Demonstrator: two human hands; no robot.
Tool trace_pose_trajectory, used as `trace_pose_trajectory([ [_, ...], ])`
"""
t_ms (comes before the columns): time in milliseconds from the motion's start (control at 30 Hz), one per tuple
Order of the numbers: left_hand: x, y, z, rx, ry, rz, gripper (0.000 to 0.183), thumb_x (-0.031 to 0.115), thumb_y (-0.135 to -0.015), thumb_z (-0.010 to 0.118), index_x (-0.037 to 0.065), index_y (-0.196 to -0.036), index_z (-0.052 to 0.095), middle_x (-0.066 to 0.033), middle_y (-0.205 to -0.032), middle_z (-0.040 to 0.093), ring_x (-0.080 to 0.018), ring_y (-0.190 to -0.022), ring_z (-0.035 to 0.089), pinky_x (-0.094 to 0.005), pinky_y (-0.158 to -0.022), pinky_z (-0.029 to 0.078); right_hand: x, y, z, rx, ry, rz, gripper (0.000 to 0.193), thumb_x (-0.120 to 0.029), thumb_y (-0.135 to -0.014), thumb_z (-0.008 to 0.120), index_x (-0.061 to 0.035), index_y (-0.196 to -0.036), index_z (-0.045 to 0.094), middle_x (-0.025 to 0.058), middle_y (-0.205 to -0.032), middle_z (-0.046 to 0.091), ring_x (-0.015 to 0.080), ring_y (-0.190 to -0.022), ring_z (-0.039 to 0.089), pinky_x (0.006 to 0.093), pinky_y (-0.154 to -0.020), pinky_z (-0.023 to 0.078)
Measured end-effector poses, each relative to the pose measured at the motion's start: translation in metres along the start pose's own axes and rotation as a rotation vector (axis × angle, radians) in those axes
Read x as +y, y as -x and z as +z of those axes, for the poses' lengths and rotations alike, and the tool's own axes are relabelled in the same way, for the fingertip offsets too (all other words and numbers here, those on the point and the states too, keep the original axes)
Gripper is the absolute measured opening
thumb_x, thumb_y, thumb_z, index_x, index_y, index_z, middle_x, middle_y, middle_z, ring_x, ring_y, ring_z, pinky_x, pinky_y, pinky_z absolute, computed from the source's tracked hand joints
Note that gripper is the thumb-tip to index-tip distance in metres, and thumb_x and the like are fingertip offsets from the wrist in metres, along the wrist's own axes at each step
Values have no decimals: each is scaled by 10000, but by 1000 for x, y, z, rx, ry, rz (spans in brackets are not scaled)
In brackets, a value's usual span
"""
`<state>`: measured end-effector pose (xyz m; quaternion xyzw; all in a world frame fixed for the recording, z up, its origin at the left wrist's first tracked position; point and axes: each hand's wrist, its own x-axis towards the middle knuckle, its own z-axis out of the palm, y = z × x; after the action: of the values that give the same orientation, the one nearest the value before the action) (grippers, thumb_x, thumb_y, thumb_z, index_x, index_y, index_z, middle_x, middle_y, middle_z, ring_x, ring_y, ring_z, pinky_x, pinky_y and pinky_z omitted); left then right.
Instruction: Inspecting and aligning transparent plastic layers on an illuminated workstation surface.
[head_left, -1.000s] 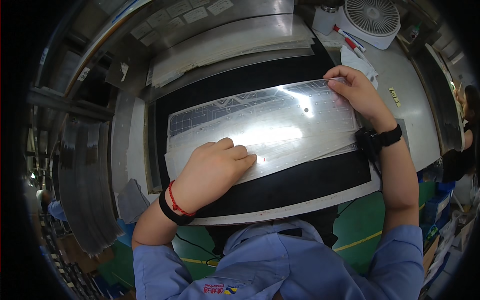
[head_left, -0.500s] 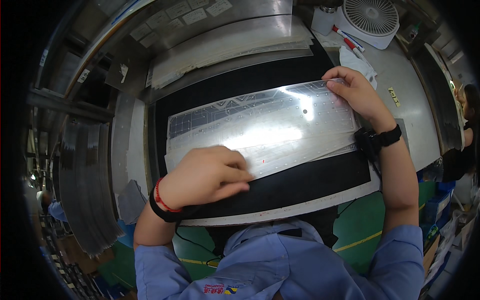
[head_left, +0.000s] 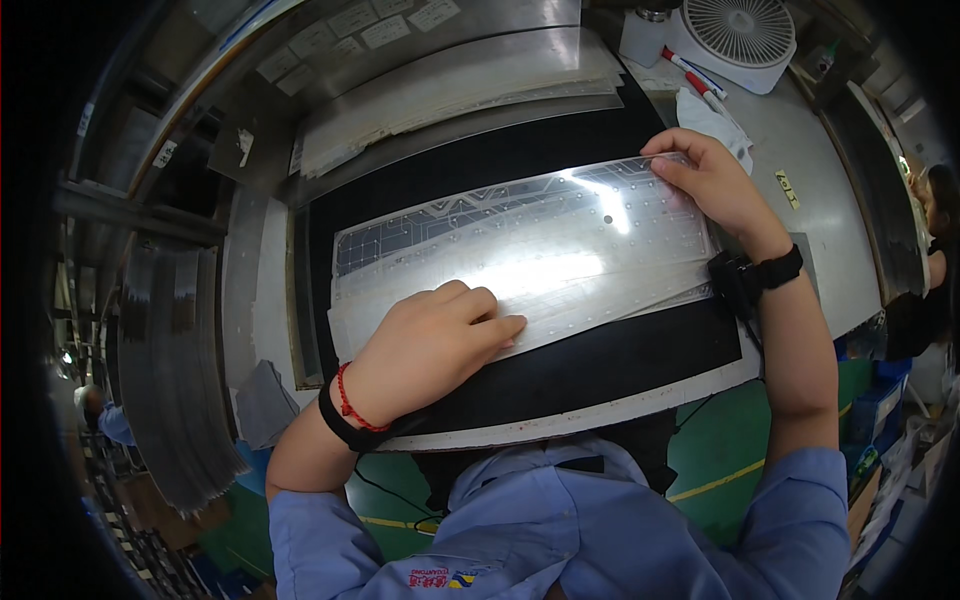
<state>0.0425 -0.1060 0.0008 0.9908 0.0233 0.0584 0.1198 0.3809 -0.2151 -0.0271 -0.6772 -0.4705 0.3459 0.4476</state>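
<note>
A long clear plastic sheet (head_left: 560,245) with printed circuit lines lies on a black mat (head_left: 620,360) in front of me. My left hand (head_left: 425,345) lies flat on the sheet's near left edge, fingers together and pointing right, a red cord and black band at the wrist. My right hand (head_left: 710,180) pinches the sheet's far right corner between thumb and fingers; a black watch (head_left: 755,278) sits on that wrist.
A stack of similar clear sheets (head_left: 450,85) lies beyond the mat. A white fan (head_left: 735,35), red pens (head_left: 700,85) and a white cloth (head_left: 715,120) sit at the far right. More sheets hang at the left (head_left: 170,370). Another person (head_left: 925,260) stands at the right edge.
My left hand slid along the sheet's near edge, first toward me, then rightward with the fingers stretched out. The right hand has kept its hold on the far corner.
</note>
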Motion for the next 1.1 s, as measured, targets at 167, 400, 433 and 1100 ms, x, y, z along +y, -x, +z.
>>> trace_pose_trajectory([
  [167,1,0,1,-68,-102,-2,217,189,-824,695,179,-1041,692,7,-893,613,-187,-824,611,-298,-659,509,2,-2,1,1,7,-15,176,-133,-932,626,-19,-1065,638,-25,-876,611,36,-745,517,198,-679,439],
  [400,4,0,3,-48,-114,-2,207,190,-827,685,180,-1034,681,21,-876,601,-170,-828,603,-289,-655,507,4,-3,0,3,30,-29,184,-134,-932,619,-14,-1070,639,-16,-898,619,49,-775,532,213,-714,450],
  [433,4,0,3,-54,-122,0,208,191,-829,684,179,-1036,678,23,-876,600,-169,-829,602,-287,-654,506,3,-3,0,0,26,-26,183,-134,-932,619,-13,-1069,638,-16,-898,619,50,-776,533,214,-716,450],
  [1100,5,0,0,-77,-86,3,184,182,-826,684,162,-1009,682,17,-851,591,-181,-834,596,-292,-675,510,5,-2,0,3,14,-9,189,-150,-931,628,-25,-1073,642,-25,-856,611,35,-720,516,201,-658,438],
])
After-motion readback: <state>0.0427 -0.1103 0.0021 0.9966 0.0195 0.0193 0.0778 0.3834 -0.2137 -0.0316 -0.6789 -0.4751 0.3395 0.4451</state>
